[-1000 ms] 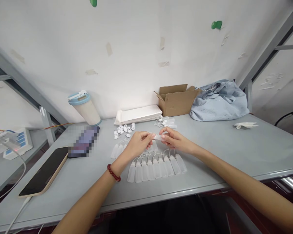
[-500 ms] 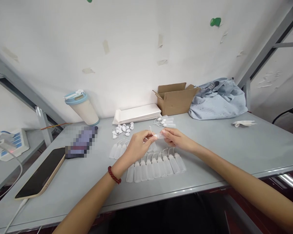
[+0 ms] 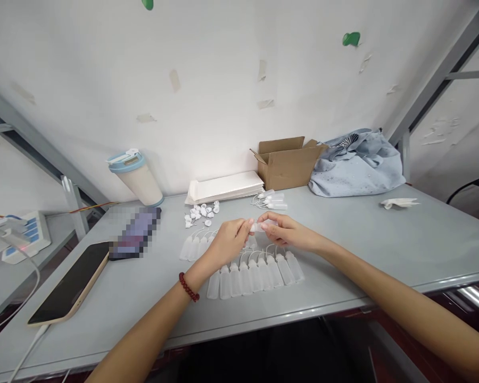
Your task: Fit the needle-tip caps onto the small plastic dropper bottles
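Observation:
Between my two hands is a small translucent squeeze bottle (image 3: 257, 227), held sideways above the table. My left hand (image 3: 229, 240) pinches its cap end with thumb and fingers. My right hand (image 3: 288, 231) has thumb and fingers around the bottle body, hiding most of it. Just below stands a row of similar capped bottles (image 3: 245, 279) lying flat, thin tubes at their tops. More capped bottles (image 3: 193, 248) lie left of my left hand, partly covered by it. Loose white caps (image 3: 199, 210) are heaped behind, and several bottles (image 3: 274, 200) lie beyond my hands.
At the back are a stack of white padded envelopes (image 3: 227, 188), a cardboard box (image 3: 289, 167) and a light blue cloth bag (image 3: 355, 165). To the left are a tumbler (image 3: 138, 178), a phone (image 3: 69, 282) and a power strip (image 3: 27, 239). A tissue (image 3: 399, 202) lies right.
My left fingers have shifted their pinch on the cap end, and the thin tube above it no longer shows. My right fingers have spread a little along the bottle.

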